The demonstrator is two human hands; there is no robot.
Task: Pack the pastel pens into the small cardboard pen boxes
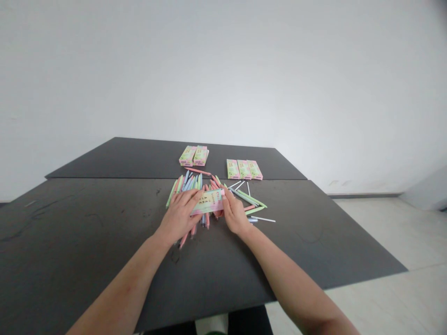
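Between my two hands is a small flat pink-and-green printed box, held lengthwise above the table. My left hand grips its left end, fingers over the top edge. At the other end, my right hand has it pinched between thumb and fingers. Under and behind the box lies a loose pile of pens in pink, green and blue. More green and blue pens lie beside my right hand, with thin white sticks among them. The box partly hides the pile.
Two stacks of similar boxes stand at the back of the dark table. Three more boxes lie side by side to their right. A pale wall rises behind the table. The table's right edge drops to a light floor.
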